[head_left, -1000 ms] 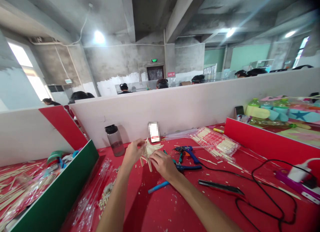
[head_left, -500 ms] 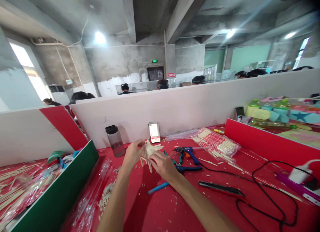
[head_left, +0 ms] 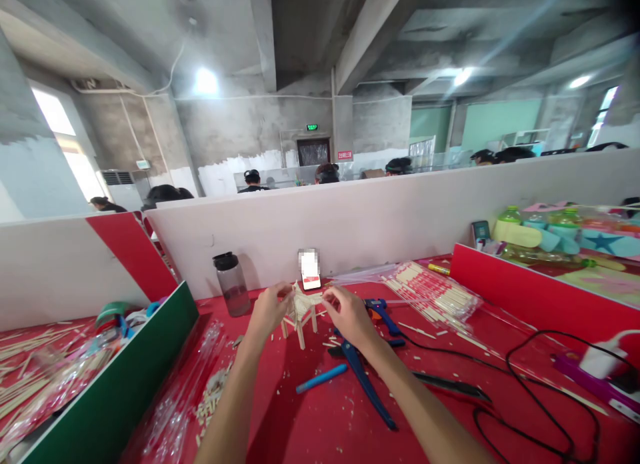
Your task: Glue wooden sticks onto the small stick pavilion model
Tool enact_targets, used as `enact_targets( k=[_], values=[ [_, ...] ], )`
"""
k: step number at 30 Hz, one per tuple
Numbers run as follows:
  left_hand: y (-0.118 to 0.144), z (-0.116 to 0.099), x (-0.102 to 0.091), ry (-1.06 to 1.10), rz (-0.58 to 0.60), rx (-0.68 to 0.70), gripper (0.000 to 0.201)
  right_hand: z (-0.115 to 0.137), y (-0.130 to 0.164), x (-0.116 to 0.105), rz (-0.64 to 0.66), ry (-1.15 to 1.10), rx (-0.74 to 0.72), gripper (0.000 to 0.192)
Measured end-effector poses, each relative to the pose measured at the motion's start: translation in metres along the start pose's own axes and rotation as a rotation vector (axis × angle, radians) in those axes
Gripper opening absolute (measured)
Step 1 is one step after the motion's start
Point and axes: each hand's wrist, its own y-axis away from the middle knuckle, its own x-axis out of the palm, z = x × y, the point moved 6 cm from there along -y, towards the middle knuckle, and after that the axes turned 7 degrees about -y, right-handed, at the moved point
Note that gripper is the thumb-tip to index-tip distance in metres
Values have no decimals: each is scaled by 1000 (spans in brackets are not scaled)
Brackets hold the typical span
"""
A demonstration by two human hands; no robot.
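A small model of pale wooden sticks [head_left: 301, 305] stands on several legs on the red table, in front of the propped phone [head_left: 311, 281]. On its left side my left hand [head_left: 270, 309] is closed, its thumb and fingertips pinching the model's edge. At the opposite side my right hand [head_left: 349, 315] pinches the model's right end between thumb and forefinger. Blue-handled cutters [head_left: 367, 384] lie beside and partly under my right wrist. A blue pen [head_left: 321, 379] rests nearer to me, between my forearms.
Behind the right hand lies a blue glue gun [head_left: 379, 311] with a black cord. A dark bottle [head_left: 231, 284] stands at the left. Bundled sticks [head_left: 435, 287], a black utility knife [head_left: 453, 386] and a purple power strip [head_left: 597, 381] are at right. A green divider [head_left: 115, 377] borders the left.
My right hand has moved from the model's front to its right end, and more of the legs shows. The cutters' handle now points toward me. My left hand stays at the left side.
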Motion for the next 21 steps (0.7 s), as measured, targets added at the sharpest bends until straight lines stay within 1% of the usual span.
enact_targets(
  k=[2, 6, 9, 11, 14, 17, 20, 21],
  values=[
    [2, -2, -2, 2, 4, 8, 21, -16, -8, -2, 38, -32, 68, 6],
    [5, -3, -10, -21, -2, 25, 25, -59, -27, -2, 113, -149, 225, 10],
    [11, -3, -22, -63, -50, 21, 26, -92, -45, 4, 136, -174, 309, 10],
    [19, -3, -32, -78, -86, 20, 25, -113, -56, 12, 162, -193, 392, 10],
    [40, -6, -47, -95, -128, 63, 24, -142, -72, 29, 197, -223, 517, 11],
    [69, -5, -61, -125, -184, 139, 25, -168, -88, 48, 191, -232, 616, 17],
    [101, 1, -66, -165, -178, 226, 25, -189, -105, 67, 154, -226, 672, 29],
    [111, 4, -65, -183, -160, 245, 26, -196, -111, 73, 135, -224, 679, 33]
  ],
)
